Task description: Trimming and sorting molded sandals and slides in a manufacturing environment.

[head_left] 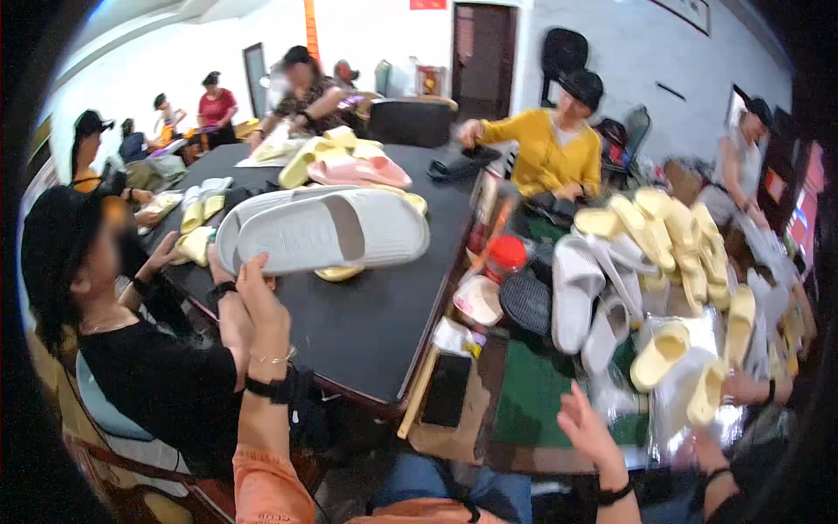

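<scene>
My left hand [264,306] grips a pair of light grey slide slippers [301,236], lying one against the other above the black table [367,332]. Its thumb presses on the nearer slipper's footbed. Close beside it, the hand of the seated person in black reaches up behind the slippers; whether it touches them I cannot tell. Over the lower edge of the green mat [532,393], my right hand [594,430] holds nothing, fingers apart and pointing up. Beyond it lie a grey slipper [605,336] and a pale yellow slipper [661,355].
Yellow and grey slippers are heaped at right [668,231]; a pink slipper [362,168] tops a smaller pile. A black phone [446,390], a red-lidded jar [504,255] and a white bowl [477,301] stand between. At far right, another person's hands touch clear plastic. Several people surround the tables.
</scene>
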